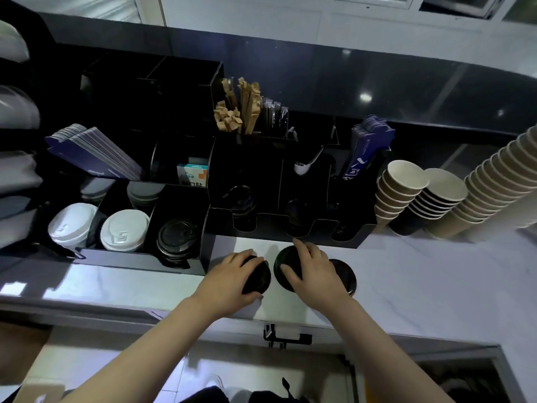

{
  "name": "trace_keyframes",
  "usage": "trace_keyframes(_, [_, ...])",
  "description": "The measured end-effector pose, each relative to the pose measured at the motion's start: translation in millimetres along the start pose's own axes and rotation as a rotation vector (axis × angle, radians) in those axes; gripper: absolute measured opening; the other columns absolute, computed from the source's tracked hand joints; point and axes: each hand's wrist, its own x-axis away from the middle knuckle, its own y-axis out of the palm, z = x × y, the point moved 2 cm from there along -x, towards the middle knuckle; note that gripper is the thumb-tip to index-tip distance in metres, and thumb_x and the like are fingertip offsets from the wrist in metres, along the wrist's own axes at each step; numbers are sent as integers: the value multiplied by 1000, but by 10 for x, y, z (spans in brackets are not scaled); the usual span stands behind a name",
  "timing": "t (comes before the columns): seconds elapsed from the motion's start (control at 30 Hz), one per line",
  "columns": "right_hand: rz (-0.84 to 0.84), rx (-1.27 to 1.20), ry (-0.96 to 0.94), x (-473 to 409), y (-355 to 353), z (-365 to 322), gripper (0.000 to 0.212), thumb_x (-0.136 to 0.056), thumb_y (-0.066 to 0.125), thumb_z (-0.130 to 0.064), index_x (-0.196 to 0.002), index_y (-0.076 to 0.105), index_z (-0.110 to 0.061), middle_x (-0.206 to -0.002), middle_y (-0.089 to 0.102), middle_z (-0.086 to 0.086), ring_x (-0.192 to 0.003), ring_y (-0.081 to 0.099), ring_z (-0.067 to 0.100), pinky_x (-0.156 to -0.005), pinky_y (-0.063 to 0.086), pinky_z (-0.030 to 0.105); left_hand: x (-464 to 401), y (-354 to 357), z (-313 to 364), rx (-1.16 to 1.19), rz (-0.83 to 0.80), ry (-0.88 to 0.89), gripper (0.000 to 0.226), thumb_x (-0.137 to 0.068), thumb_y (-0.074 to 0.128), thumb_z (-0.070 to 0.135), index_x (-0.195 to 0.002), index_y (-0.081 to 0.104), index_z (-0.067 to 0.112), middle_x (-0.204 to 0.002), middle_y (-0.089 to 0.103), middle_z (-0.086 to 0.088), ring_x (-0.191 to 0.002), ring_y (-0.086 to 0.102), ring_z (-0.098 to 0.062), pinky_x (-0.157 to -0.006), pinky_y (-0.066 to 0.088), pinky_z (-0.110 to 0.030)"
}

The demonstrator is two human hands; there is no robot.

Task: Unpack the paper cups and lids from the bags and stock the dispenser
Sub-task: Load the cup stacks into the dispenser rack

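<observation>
The pale tabotop strip is narrow here: the tabletop (406,274) runs between its near edge, just under the wrists, and the black dispenser (279,228) standing along the back. The dispenser's front lip with its cut-out slots sits just beyond the fingertips, so there is little room forward. To the left, a lower black tray (139,257) closes that side, holding two stacks of white lids (125,229) and one stack of black lids (177,239). To the right the tabletop stays open as far as the tilted stacks of paper cups (401,190), which lean beside the dispenser's right end, with a long cup stack (499,181) slanting off toward the frame edge.

Both forearms reach in from below, side by side. The left hand (232,274) lies palm down with fingers curled over a small stack of black lids (258,279), gripping it from above against the tabletop. The right hand (311,269) lies just beside it, fingers spread and bent over a second black lid stack (283,266), thumb on its near rim, holding it. A third black lid (347,276) lies flat on the tabletop under the right wrist, touching or nearly touching the held stack. The two held stacks are close together, with a thin gap between them.
</observation>
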Motion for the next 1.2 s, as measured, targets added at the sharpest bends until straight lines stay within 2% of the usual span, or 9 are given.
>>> trace_keyframes(0.07, [-8,-8,-27,7,1,1,76,-93,43,-66,-154,21,-27,-155,32,6,-139,34,27,-111,36,43,1,-2,1,9,10,-6,79,-84,67,51,-151,31,30,-157,29,5,-142,30,-21,-112,37,-38])
trace_keyframes(0.17, [-98,46,-54,1,-3,12,98,-77,55,-76,-154,17,-29,-158,25,4,-140,33,28,-112,36,44,8,-5,2,8,19,-13,77,-84,66,51,-150,32,30,-154,32,7,-140,31,-20,-111,37,-36])
trace_keyframes(0.27, [-168,131,-64,-54,-23,30,105,-73,68,-64,-154,13,-29,-156,25,5,-135,40,30,-108,40,43,13,1,-2,24,39,-22,73,-86,63,50,-149,33,32,-152,34,8,-139,32,-19,-109,39,-35])
trace_keyframes(0.4, [-178,190,-72,-110,-32,3,96,-79,67,-53,-154,14,-25,-150,31,8,-128,45,32,-99,47,42,28,-1,-21,47,47,-36,72,-86,63,50,-149,34,31,-152,34,8,-138,33,-19,-108,41,-37])
trace_keyframes(0.53, [-203,215,-61,-135,-10,-5,103,-75,71,-52,-155,10,-26,-148,30,9,-129,41,32,-98,48,42,42,-8,-54,52,45,-51,72,-87,64,47,-150,34,30,-153,33,8,-140,31,-20,-105,44,-37])
trace_keyframes(0.73, [-143,88,-44,-82,-142,-58,97,-74,72,-46,-152,17,-30,-144,34,5,-127,43,30,-99,48,39,46,-3,-62,59,41,-62,73,-86,64,47,-150,32,31,-154,31,9,-141,30,-19,-103,47,-38])
trace_keyframes(0.93, [98,-41,-130,-122,-911,-307,97,-68,77,-47,-147,23,-35,-136,39,4,-120,48,29,-100,48,43,45,13,-114,84,32,-57,77,-84,65,51,-150,32,33,-154,31,10,-140,31,-19,-105,45,-37])
trace_keyframes(1.07, [108,115,-173,-502,-1356,-359,101,-68,79,-45,-149,20,-35,-139,37,5,-122,47,31,-98,50,46,53,16,-125,100,32,-54,77,-84,64,54,-150,32,34,-154,30,13,-140,30,-17,-108,42,-35])
trace_keyframes(1.2, [-9,508,-247,-900,-1423,-370,107,-68,81,-44,-152,17,-30,-144,36,10,-123,46,37,-96,49,47,58,8,-133,113,21,-54,82,-77,52,66,-150,32,35,-154,31,13,-140,32,-18,-108,42,-36])
